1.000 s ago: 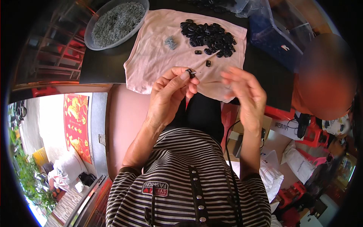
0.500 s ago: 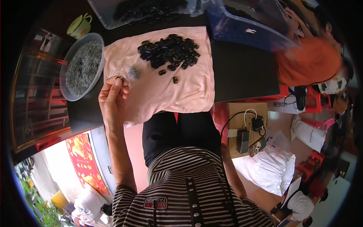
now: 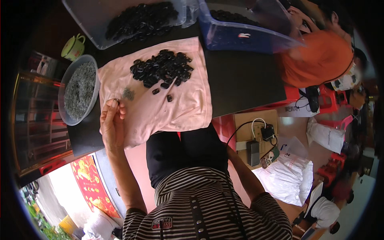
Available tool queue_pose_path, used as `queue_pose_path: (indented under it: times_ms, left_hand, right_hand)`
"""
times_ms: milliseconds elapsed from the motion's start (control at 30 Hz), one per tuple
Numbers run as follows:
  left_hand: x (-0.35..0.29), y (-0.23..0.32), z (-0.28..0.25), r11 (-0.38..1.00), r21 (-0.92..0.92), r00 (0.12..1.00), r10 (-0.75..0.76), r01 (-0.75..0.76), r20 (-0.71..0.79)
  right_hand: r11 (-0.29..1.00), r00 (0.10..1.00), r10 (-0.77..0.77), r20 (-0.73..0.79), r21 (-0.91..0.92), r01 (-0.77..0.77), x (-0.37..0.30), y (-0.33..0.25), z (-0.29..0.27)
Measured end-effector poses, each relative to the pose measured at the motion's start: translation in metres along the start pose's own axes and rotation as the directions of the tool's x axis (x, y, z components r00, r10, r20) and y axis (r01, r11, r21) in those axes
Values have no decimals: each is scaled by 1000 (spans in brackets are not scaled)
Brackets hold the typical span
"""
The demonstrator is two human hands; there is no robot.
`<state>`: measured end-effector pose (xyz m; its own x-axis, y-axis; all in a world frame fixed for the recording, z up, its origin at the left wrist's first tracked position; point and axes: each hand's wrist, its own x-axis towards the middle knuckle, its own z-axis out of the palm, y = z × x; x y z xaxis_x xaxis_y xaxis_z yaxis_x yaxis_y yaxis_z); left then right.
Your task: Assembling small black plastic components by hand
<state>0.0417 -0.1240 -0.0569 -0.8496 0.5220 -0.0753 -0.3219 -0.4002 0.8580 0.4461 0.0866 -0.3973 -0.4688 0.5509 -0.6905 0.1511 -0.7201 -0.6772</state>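
Note:
My left hand [image 3: 113,122] is raised over the left edge of a pink cloth [image 3: 188,114], thumb and fingertips pinched together. Whatever lies in the pinch is too small to make out. Just beyond it, a little heap of grey metal bits [image 3: 128,94] rests on the cloth. A pile of small black ring-shaped pieces [image 3: 162,68] covers the cloth's far part, with two loose black pieces [image 3: 169,98] nearer me. My right forearm [image 3: 246,176] reaches down beside my right thigh; the fingers of my right hand are hidden there.
A round bowl of grey metal bits [image 3: 96,90] stands left of the cloth, a green mug [image 3: 73,47] behind it. Clear bins [image 3: 90,34] of black pieces line the dark table's [image 3: 244,80] far side. A person in orange [image 3: 320,60] sits at the right.
The view has shifted, so the table and cloth appear lower and further left. My left hand stays pinched near the cloth's left edge. More of my right forearm shows.

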Motion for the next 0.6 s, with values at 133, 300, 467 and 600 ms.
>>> queue_pose_path:
  times_ms: [133,300,467,600]
  left_hand:
    - [-2,0,1,999,-26,1000,-21,21,-21]
    - [0,-2,-2,1000,-11,1000,-8,8,25]
    - [2,-1,2,1000,17,1000,3,-4,21]
    - [-1,2,2,999,36,999,-18,19,-28]
  right_hand:
    - [999,998,-40,-53,11,40,9,1,22]
    - [999,992,-39,-121,22,42,21,0,27]
    - [1000,993,-8,-118,-15,6,28,1,26]
    - [997,998,9,-69,-76,-14,19,9,34]
